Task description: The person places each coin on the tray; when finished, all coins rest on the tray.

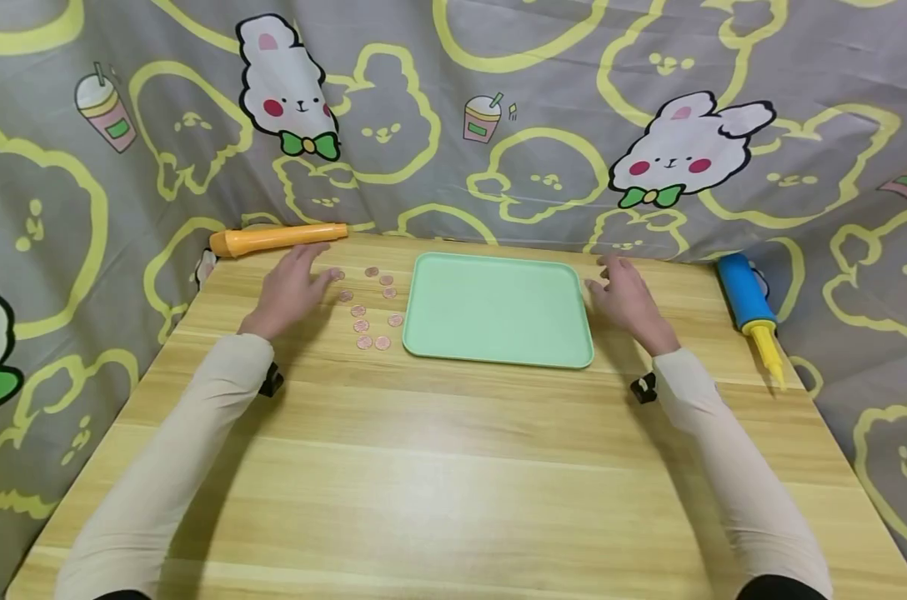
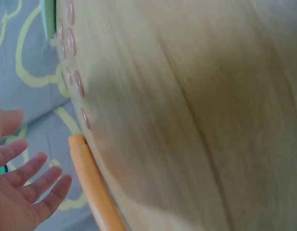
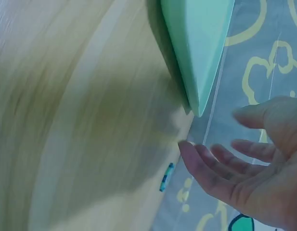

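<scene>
My left hand (image 1: 292,287) hovers over the table's left part with its fingers relaxed and nothing held. Just right of it, several small copper-coloured round coins (image 1: 359,326) lie flat and scattered; in the left wrist view the coins (image 2: 79,83) appear edge-on. A shallow light green tray (image 1: 498,310) with rounded corners sits in the middle, bare inside. Beside the tray's right edge is my right hand (image 1: 629,302), fingers loosely bent and apart from it. The right wrist view shows the right hand (image 3: 254,168) with nothing in its grasp, near the tray's corner (image 3: 199,91).
An orange tapered tube (image 1: 281,238) lies at the back left, behind the left hand. At the right edge lies a blue and yellow hand pump (image 1: 749,308). A small blue-green piece (image 3: 166,177) is near the right hand. A patterned curtain (image 1: 453,108) surrounds the wooden table (image 1: 453,467).
</scene>
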The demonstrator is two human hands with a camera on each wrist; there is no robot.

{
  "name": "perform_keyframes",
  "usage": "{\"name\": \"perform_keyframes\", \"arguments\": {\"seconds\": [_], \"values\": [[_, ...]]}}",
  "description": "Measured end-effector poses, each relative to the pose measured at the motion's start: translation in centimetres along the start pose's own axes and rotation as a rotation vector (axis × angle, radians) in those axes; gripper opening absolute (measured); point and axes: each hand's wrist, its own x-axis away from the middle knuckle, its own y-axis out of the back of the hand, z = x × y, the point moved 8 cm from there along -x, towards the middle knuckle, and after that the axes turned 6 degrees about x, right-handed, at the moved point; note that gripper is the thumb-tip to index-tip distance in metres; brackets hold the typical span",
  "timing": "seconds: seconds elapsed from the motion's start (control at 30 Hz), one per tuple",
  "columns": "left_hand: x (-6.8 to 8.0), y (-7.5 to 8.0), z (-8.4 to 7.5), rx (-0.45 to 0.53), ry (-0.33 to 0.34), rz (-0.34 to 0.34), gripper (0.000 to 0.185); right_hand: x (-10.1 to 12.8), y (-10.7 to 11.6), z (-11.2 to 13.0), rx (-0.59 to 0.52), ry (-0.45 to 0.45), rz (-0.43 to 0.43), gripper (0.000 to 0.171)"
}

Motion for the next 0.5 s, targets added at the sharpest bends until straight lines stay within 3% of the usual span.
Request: {"name": "perform_keyframes", "arguments": {"seconds": [0.27, 0.4, 0.5], "values": [[-0.1, 0.2, 2.8, 0.198, 0.064, -0.015, 0.044, 0.2, -2.7, -1.2, -0.223, -0.161, 0.256, 0.046], [-0.6, -0.7, 3.7, 0.267, 0.095, 0.054, 0.046, 0.5, -3.7, -1.5, -0.327, -0.233, 0.334, 0.036], [-1.2, -1.5, 4.0, 0.279, 0.127, 0.113, 0.049, 0.6, -3.8, -1.6, -0.370, -0.245, 0.344, 0.032]]}}
